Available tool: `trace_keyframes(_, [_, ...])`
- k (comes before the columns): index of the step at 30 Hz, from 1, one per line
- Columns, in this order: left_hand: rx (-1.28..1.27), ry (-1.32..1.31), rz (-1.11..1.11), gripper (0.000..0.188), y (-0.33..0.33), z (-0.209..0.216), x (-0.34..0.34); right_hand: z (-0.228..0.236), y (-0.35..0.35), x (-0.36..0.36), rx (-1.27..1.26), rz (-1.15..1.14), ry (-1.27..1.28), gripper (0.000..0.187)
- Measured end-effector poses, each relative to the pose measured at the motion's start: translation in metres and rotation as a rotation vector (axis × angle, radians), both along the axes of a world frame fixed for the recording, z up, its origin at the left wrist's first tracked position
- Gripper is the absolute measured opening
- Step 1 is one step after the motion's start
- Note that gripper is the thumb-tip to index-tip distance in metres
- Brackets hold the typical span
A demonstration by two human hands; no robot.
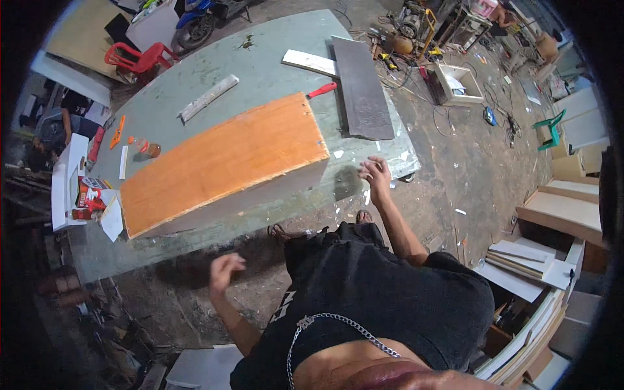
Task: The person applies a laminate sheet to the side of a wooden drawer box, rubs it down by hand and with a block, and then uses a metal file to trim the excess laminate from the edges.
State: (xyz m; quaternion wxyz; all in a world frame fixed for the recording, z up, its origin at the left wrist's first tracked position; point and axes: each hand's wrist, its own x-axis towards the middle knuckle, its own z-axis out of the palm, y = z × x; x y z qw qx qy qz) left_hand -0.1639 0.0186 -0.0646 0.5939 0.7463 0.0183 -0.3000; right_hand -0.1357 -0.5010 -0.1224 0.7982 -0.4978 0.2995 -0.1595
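An orange-topped wooden box or panel lies across a pale green table, its long near side facing me. My right hand hovers off the box's right end, fingers loosely bent and apart, with nothing seen in it. My left hand hangs in front of the table's near edge, apart from the box and slightly blurred. Its fingers look loosely bent and no object shows in them. Behind the box's right end lies a red-handled tool, its far end hidden by the box.
A dark grey sheet overlaps a white strip on the table. A wrapped roll, an orange cutter and a small bottle lie farther left. Cables and an open drawer box are on the floor at right.
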Motion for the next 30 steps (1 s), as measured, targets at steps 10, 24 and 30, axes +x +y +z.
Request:
trace_keyframes(10, [-0.169, -0.619, 0.819, 0.052, 0.117, 0.045, 0.099, 0.094, 0.089, 0.026, -0.329, 0.026, -0.202, 0.045])
trace_keyframes(24, [-0.737, -0.171, 0.790, 0.038, 0.069, 0.068, 0.239, 0.114, 0.165, 0.043, -0.456, -0.445, -0.089, 0.059])
trace_keyframes(30, [-0.595, -0.285, 0.648, 0.034, 0.084, 0.035, 0.235, 0.109, 0.182, 0.051, -0.413, -0.643, -0.089, 0.051])
